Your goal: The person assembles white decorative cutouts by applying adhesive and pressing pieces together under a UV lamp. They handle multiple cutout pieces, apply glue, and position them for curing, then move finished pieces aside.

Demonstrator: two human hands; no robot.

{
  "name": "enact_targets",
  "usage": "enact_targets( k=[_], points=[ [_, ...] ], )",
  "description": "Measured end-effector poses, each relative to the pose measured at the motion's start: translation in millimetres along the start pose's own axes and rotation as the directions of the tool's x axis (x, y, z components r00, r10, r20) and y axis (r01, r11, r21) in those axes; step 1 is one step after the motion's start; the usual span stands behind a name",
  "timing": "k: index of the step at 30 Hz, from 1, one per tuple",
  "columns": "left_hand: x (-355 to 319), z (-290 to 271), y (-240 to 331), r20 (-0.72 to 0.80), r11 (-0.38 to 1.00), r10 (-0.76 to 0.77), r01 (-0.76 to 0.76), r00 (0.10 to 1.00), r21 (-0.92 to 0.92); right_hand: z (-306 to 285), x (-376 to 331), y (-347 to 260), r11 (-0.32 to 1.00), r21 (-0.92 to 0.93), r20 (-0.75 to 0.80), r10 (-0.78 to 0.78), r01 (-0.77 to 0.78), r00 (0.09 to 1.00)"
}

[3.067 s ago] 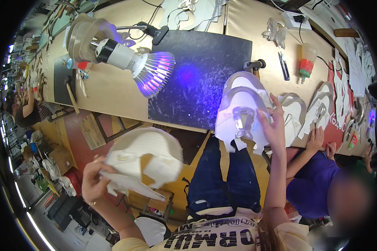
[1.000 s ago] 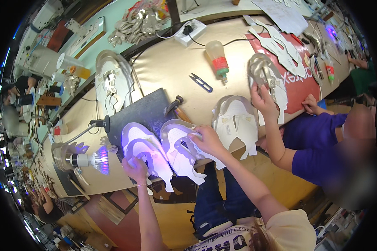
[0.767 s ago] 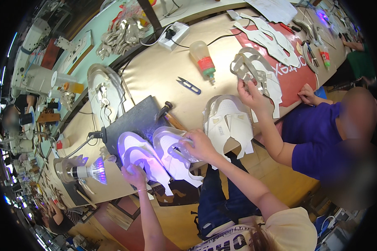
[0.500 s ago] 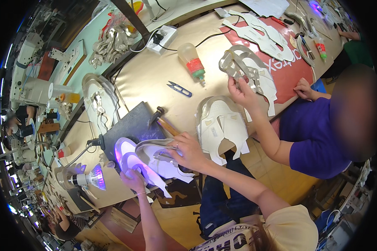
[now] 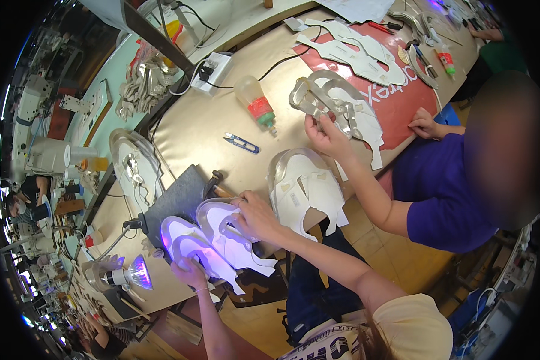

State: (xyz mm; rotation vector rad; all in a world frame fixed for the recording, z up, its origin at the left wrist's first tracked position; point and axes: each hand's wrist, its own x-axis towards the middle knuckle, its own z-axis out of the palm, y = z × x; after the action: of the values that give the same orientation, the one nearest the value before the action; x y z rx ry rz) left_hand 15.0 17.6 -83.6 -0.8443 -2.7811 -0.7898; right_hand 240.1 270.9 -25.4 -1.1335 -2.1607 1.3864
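Two white shoe uppers with shiny toe bands lie side by side at the near table edge, both lit violet. My left hand [image 5: 189, 275] is closed on the near end of the left shoe upper [image 5: 189, 246]. My right hand [image 5: 255, 217] grips the inner side of the right shoe upper [image 5: 228, 237], thumb and fingers bent over its band; the fingertips are partly hidden. A lamp [image 5: 139, 273] with a violet glow stands left of my left hand. Behind the uppers lies a dark block [image 5: 174, 195], with a hammer [image 5: 217, 182] resting against it.
Another white upper [image 5: 297, 195] lies right of my right hand. Blue thread snips [image 5: 242, 143] and a glue bottle [image 5: 256, 105] lie farther back. At the right, a co-worker in purple holds a shiny band piece [image 5: 324, 102] over more uppers. A power strip [image 5: 212, 73] sits at the back.
My right hand has lowered the right upper's toe band, which was tilted up, so that it now lies flatter beside the left one. The view has shifted slightly.
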Motion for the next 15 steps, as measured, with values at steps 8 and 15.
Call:
enact_targets(
  k=[8, 15],
  points=[
    [-0.7, -1.4, 5.5, -0.011, 0.999, 0.035, -0.035, 0.999, 0.012, -0.3, 7.8, 6.7, 0.992, 0.114, 0.023, 0.042, -0.044, 0.999],
    [-2.0, -0.2, 3.7, -0.044, 0.998, 0.046, -0.044, 0.998, 0.042, 2.1, 7.8, 8.1, 0.991, 0.127, 0.003, 0.041, -0.041, 0.999]
  ],
)
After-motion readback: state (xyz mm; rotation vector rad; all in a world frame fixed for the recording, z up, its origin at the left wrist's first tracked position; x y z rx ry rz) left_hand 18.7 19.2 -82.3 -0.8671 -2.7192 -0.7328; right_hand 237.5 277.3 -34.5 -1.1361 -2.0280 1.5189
